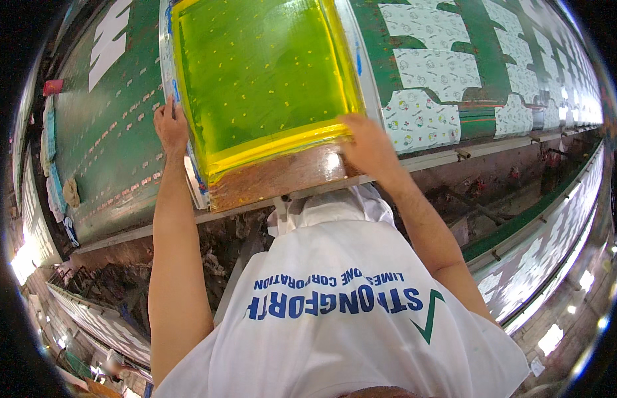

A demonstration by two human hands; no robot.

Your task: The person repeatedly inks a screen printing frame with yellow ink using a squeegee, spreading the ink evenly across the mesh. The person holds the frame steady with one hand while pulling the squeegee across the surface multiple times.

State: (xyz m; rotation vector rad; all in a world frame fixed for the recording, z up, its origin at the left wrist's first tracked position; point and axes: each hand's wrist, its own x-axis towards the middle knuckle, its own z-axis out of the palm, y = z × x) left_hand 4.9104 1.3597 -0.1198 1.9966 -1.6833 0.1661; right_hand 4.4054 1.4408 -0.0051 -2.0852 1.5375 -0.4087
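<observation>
In front of me a screen printing frame [262,73] with a yellow-green mesh and bright yellow borders lies on the long green table. Blue smears mark its pale side rails, and a brown, glossy strip [275,184] runs along its near end. My left hand [170,125] is closed on the frame's left rail, fingers bent over the edge. At the near right corner my right hand [367,149] is closed on the frame, its fingertips at the yellow border. The palm side of both hands is hidden.
Right of the frame, white printed fabric pieces [428,60] lie in rows on the green table [119,152]. A plain white piece [109,40] lies far left. Cloths [54,179] hang at the table's left end. A metal rail [448,158] edges the near side.
</observation>
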